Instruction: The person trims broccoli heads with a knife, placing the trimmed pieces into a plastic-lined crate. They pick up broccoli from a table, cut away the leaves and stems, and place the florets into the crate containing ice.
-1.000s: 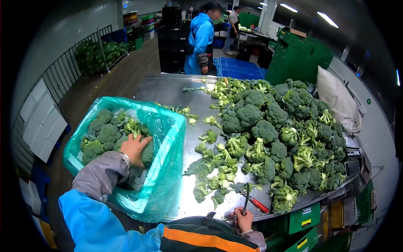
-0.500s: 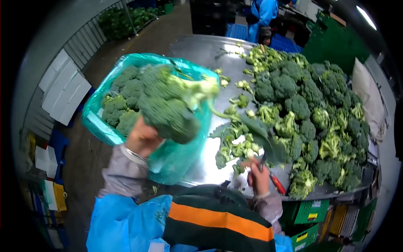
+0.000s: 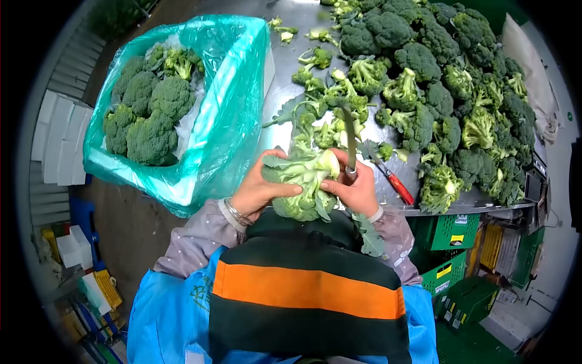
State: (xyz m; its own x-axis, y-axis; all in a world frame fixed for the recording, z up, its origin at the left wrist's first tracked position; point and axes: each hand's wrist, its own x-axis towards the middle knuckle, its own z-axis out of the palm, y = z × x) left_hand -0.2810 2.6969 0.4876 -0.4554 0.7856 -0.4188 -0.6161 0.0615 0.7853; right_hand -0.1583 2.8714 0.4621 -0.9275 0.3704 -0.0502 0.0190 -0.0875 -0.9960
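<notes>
Green broccoli head (image 3: 306, 182), pinched between left hand (image 3: 254, 189) and right hand (image 3: 359, 189); knife (image 3: 350, 136) gripped in right. Probably light, crown (image 3: 297, 209) fragile; best held by stiff stalk (image 3: 328, 165).

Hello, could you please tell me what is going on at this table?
Someone is holding a broccoli head between the left hand and the right hand, which also grips a knife. Other heads sit in the lined box, with a large pile on the right.
</notes>
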